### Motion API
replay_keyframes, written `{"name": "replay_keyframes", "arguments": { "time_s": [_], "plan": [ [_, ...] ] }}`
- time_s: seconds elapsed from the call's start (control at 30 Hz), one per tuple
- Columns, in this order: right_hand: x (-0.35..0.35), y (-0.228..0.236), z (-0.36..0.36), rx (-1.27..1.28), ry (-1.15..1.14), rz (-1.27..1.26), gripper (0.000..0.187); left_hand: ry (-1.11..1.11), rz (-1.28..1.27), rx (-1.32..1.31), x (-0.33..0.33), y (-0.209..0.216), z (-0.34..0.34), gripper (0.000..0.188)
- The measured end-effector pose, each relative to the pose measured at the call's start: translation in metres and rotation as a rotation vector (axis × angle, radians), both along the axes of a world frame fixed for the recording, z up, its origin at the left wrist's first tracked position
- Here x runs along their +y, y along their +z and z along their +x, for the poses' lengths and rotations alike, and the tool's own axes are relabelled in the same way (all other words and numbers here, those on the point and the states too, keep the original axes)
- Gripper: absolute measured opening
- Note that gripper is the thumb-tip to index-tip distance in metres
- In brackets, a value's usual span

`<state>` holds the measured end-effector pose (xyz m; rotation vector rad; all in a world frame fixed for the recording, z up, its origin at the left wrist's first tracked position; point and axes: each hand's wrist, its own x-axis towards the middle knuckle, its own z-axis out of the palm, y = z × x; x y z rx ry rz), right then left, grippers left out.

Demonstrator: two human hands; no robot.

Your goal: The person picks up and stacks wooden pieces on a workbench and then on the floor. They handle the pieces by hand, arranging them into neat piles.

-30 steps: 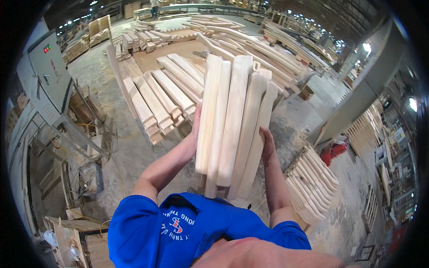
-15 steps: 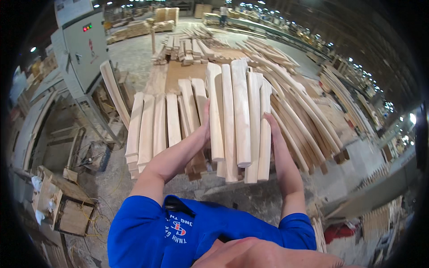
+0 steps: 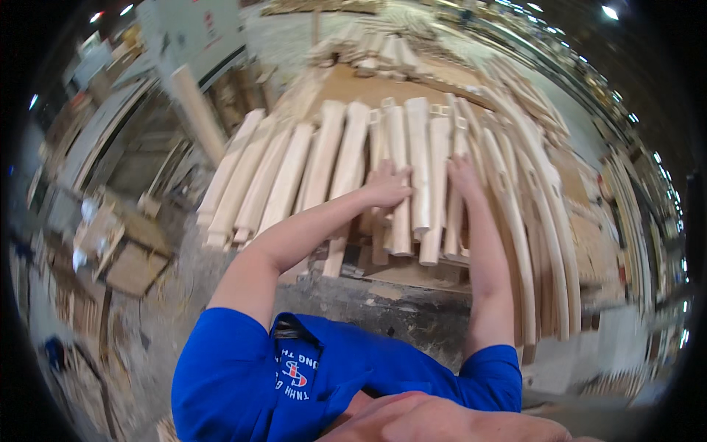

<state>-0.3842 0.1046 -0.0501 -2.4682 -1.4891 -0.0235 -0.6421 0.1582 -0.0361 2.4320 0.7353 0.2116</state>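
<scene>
A group of pale, shaped wooden pieces (image 3: 418,166) lies side by side on the pallet, their near ends pointing at me. My left hand (image 3: 388,184) lies over the left side of this group, its fingers curled on one wooden piece (image 3: 401,221). Along the right side, my right hand (image 3: 462,173) presses against the outermost wooden piece (image 3: 454,221), thumb and fingers partly hidden. Some far ends show cut slots. A row of thicker wooden pieces (image 3: 291,169) fans out left of my left hand.
Long curved wooden pieces (image 3: 541,206) are stacked on the right. Behind lie a brown board (image 3: 361,85) and a heap of shorter pieces (image 3: 387,51). A grey cabinet (image 3: 195,33) stands back left, with a wooden box (image 3: 136,258) on the floor below.
The wooden pieces held up between my hands have gone down onto the pallet among the others. My left hand has shifted from their side to on top. The view has tilted down.
</scene>
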Motion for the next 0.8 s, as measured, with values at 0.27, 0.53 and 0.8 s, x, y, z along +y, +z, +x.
{"name": "replay_keyframes", "arguments": {
  "time_s": [0.27,0.53,0.8],
  "plan": [
    [0.075,0.105,-0.148,0.338,0.559,0.296,0.051,-0.32,0.352,-0.296,-0.072,0.023,-0.161,0.045],
    [0.071,0.173,-0.466,0.621,1.432,-0.399,0.05,0.316,0.332,-0.377,-0.156,-0.025,-0.422,0.016],
    [0.083,-0.001,-0.8,0.513,1.757,-0.67,0.051,1.228,0.013,-0.005,-0.374,-0.119,-0.643,0.007]
  ]
}}
